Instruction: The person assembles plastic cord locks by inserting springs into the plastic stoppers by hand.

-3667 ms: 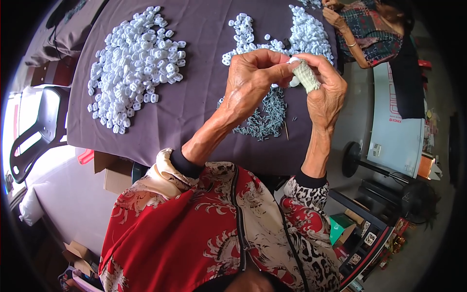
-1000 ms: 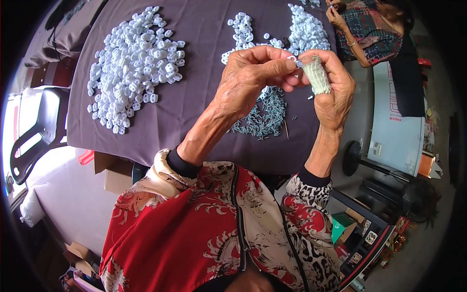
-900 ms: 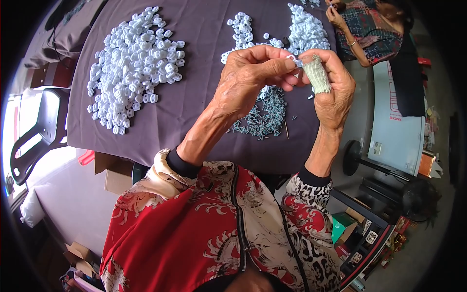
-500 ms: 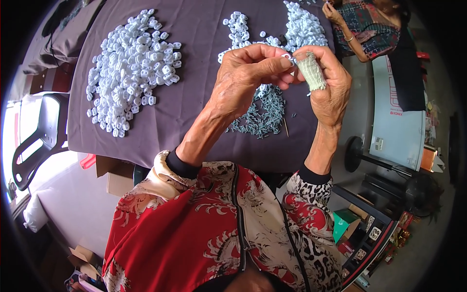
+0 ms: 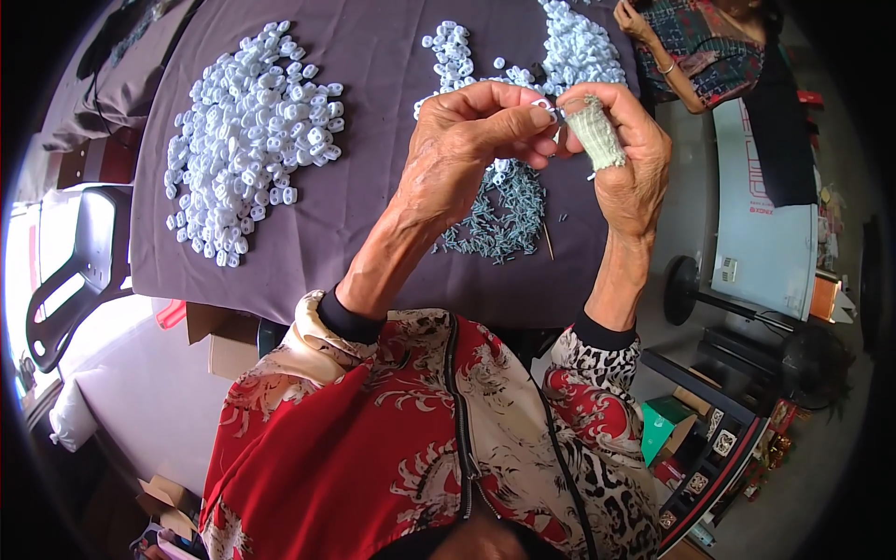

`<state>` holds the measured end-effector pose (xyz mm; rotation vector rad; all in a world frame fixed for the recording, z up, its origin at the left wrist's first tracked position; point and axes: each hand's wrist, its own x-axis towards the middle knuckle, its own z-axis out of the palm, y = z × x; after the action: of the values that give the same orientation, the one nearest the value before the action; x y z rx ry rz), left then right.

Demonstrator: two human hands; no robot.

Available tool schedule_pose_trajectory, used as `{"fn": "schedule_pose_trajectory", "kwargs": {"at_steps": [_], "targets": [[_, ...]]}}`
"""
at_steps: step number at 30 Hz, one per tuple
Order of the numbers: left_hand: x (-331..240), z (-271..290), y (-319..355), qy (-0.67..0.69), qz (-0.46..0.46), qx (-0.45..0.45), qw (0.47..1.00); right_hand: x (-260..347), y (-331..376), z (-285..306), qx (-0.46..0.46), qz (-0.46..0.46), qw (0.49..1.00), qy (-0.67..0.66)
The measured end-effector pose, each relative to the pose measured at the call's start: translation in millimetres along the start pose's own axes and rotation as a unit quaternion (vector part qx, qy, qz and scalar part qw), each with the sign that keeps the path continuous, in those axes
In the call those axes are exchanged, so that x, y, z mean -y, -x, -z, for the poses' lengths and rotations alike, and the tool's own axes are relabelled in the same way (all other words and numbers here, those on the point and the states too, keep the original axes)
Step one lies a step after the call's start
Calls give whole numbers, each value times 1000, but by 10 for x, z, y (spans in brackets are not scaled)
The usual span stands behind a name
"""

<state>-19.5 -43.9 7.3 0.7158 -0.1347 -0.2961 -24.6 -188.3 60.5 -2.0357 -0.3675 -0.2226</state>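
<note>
Thumb and fingers of my left hand (image 5: 462,135) pinch a small white plastic piece (image 5: 541,105) with a hole in it, over the far middle of the table. Fingertip to fingertip with it, my right hand (image 5: 630,163) is closed on a small dark screw (image 5: 561,114), its tip against the white piece. A pale green knitted finger cover (image 5: 597,135) wraps the right thumb. Below both hands lies a heap of small grey-blue screws (image 5: 504,219), partly hidden by the left hand. More white plastic pieces (image 5: 453,51) lie just beyond my fingers.
A large heap of white plastic pieces (image 5: 247,149) covers the left of the dark tablecloth (image 5: 364,233). Another heap (image 5: 583,47) lies far right, near another person's arm (image 5: 677,75). A thin stick (image 5: 548,241) rests beside the screws. A black chair (image 5: 79,271) stands left.
Both hands stay joined at the white piece, with only slight finger movement. The view has shifted a little; the heaps look unchanged.
</note>
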Motion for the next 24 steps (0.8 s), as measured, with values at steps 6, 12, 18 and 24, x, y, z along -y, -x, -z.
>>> {"fn": "schedule_pose_trajectory", "kwargs": {"at_steps": [6,12,18,24], "targets": [[2,-10,-5,4,0,3,1000,18,-13,-10,3,24,1000,10],[2,-3,2,0,-4,1,1000,25,-11,-24,-1,53,996,74],[0,-8,7,-9,-9,-4,1000,13,-17,-30,-7,69,993,100],[14,-42,12,7,-7,-26,1000,20,-6,-85,-35,89,986,138]]}}
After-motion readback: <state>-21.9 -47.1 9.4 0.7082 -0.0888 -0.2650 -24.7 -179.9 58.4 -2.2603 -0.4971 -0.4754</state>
